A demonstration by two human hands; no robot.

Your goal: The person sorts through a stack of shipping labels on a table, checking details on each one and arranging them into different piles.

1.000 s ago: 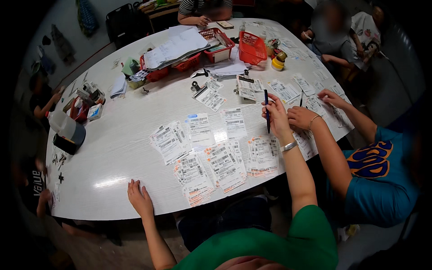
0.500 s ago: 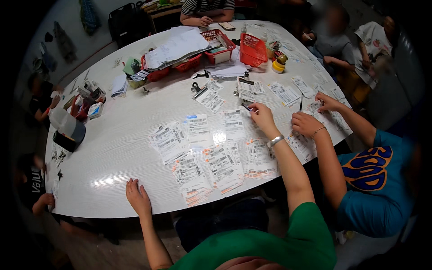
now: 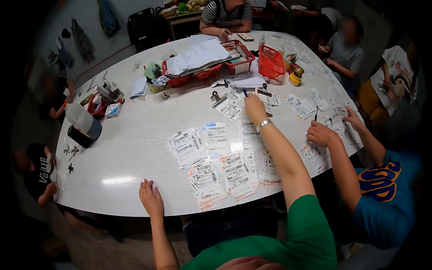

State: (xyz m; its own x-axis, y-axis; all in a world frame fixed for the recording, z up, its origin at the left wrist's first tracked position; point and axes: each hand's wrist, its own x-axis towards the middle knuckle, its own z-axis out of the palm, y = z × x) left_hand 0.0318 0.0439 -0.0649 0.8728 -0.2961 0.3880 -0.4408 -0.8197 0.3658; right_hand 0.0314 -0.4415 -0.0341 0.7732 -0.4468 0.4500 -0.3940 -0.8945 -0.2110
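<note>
My left hand (image 3: 150, 198) lies with fingers stretched on the white table (image 3: 121, 157) by its near edge. My right hand (image 3: 255, 109), with a silver band at the wrist, grips a pen (image 3: 245, 93) whose blue end shows above the fingers. That hand is at the clipped labels (image 3: 271, 100) and hides part of them. To its left lies another clipped bundle of labels (image 3: 229, 109) under a black binder clip (image 3: 218, 97). Nearer me are several stacks of printed paper labels, among them an orange-edged stack (image 3: 238, 174) and one with a blue mark (image 3: 218, 139).
A co-worker in a teal shirt (image 3: 382, 211) sits close on my right, handling labels (image 3: 335, 121) with a pen. Red baskets (image 3: 271, 63) and papers (image 3: 195, 56) stand at the back. A jug of dark liquid (image 3: 83, 119) is on the left.
My right hand with the pen has reached farther away, up to the clipped labels. My left hand stays on the table. The whole view has shifted a little.
</note>
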